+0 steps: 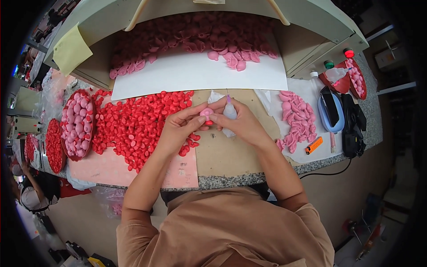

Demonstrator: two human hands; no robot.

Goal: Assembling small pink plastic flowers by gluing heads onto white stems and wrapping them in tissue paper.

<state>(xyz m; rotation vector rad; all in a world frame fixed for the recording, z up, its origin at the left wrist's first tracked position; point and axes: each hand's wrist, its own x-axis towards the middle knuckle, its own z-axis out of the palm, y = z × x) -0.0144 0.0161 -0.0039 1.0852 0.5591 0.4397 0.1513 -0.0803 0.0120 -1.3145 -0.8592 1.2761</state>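
My left hand (180,127) and my right hand (242,122) meet above the brown work surface, fingertips closed on a small rounded pink piece (206,112). A red rounded piece (208,123) shows just under it, between the thumbs. Against my right hand's fingers is a translucent squeeze bottle (230,110) with a purple needle tip pointing away from me; it seems tucked in that hand. Left of my hands spreads a heap of glossy red pieces (138,127). Curved, petal-like pink pieces (297,118) lie in a pile to the right.
Ahead, a box-like shelf holds many pink pieces (191,38) on a white sheet (195,80). Red trays (92,127) of pieces stand at left. At right are an orange lighter (314,145), a blue-white container (336,127) with a phone, a black cabled device (353,133) and capped bottles (336,73).
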